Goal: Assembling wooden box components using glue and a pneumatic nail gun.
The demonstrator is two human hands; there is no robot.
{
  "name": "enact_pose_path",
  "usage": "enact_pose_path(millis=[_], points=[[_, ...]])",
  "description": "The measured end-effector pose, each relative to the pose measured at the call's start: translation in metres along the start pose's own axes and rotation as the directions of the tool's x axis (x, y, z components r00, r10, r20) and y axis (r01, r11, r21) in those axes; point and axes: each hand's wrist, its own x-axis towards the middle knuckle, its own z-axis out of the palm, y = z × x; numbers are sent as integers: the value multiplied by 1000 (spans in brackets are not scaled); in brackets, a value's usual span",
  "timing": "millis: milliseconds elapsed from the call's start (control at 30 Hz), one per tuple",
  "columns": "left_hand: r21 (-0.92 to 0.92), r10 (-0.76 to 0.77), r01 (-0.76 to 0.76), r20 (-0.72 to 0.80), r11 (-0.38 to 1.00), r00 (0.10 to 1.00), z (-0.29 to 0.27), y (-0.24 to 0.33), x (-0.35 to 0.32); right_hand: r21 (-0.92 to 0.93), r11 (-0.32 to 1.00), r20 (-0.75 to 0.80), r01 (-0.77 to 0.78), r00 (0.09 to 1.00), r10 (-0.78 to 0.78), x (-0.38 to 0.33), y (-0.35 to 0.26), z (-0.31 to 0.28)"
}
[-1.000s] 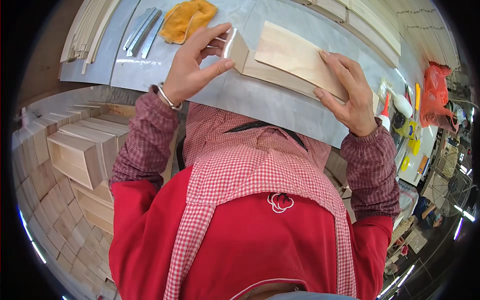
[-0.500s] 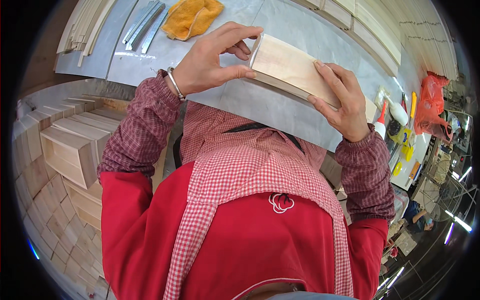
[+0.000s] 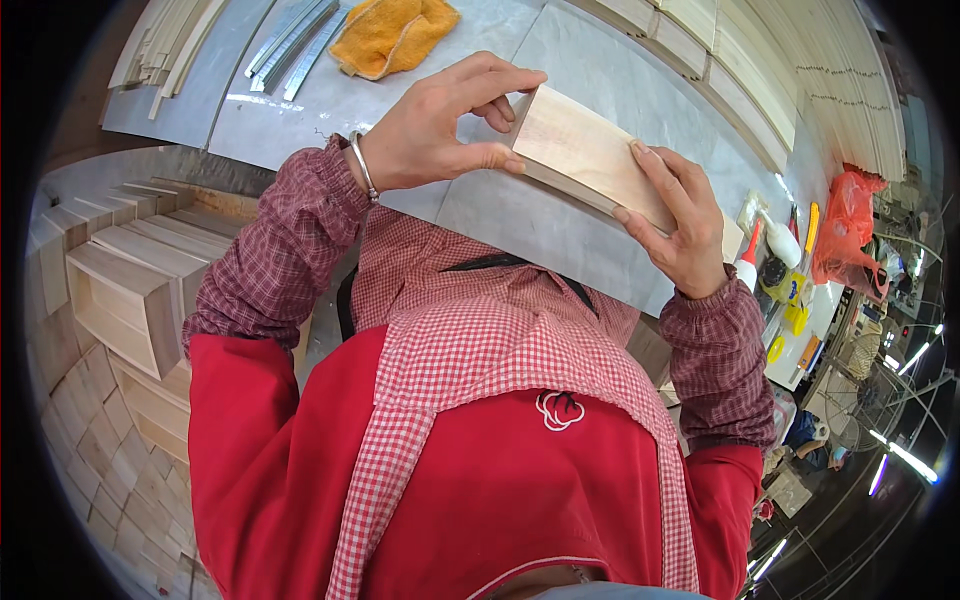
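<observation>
A pale wooden box (image 3: 585, 150) is held slantwise over the grey worktable, a broad flat side facing up. At its left end, my left hand (image 3: 440, 122) pinches the edges between thumb and forefinger, the other fingers curled behind. My right hand (image 3: 684, 222) grips the right end, thumb on the near edge and fingers over the top face. What the box is like underneath is hidden.
On the grey tabletop (image 3: 490, 215) lie an orange cloth (image 3: 390, 36) and metal strips (image 3: 298, 45). Wooden slats (image 3: 165, 45) stand far left, stacked boards (image 3: 740, 90) far right. Glue bottles (image 3: 782, 240) and a red plastic bag (image 3: 848, 225) sit right; wooden boxes (image 3: 125, 300) are piled left.
Both hands and the box have shifted slightly within the view, my left hand a little to the right. The grip at both ends stays much the same.
</observation>
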Motion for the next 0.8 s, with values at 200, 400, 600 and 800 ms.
enact_pose_path(millis=[200,400,600,800], points=[[-68,-3,3,-3,998,1000,2,-5,-1,-2,1000,40,-13,999,13,1,-2,-2],[-141,3,-4,-3,990,1000,4,-8,1,-1,999,47,-37,998,37,1,-3,-2],[-192,14,-19,-29,981,999,9,-17,1,1,999,46,-38,998,38,1,-3,-1],[-222,43,-49,-34,974,999,10,-22,3,13,999,21,-35,999,35,0,-2,0]])
